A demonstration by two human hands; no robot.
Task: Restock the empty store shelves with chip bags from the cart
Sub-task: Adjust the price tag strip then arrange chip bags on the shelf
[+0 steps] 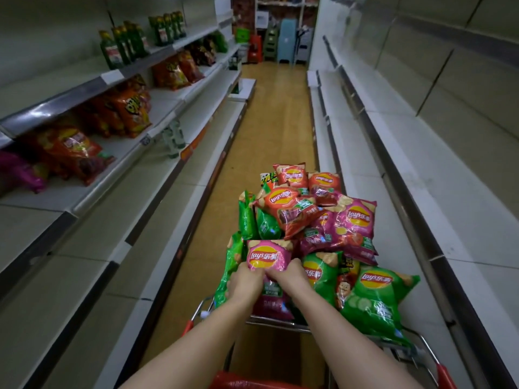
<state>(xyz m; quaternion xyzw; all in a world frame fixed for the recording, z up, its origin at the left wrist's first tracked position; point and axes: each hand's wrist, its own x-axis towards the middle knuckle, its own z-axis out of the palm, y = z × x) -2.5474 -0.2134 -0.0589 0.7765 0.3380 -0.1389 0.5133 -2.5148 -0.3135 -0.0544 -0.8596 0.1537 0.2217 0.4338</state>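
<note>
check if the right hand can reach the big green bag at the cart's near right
Probably, once freed: the right hand grips the pink bag, but the green bag lies uncovered on top, right beside it.

We see glossy plastic chip bags (306, 220), a metal wire cart (276, 323), matt shelves (393, 169), and a smooth floor (269, 130).

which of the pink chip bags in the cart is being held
The pink bag at the pile's near left: the left hand and right hand both grip it. The other pink bags lie untouched farther back on the right.
</note>
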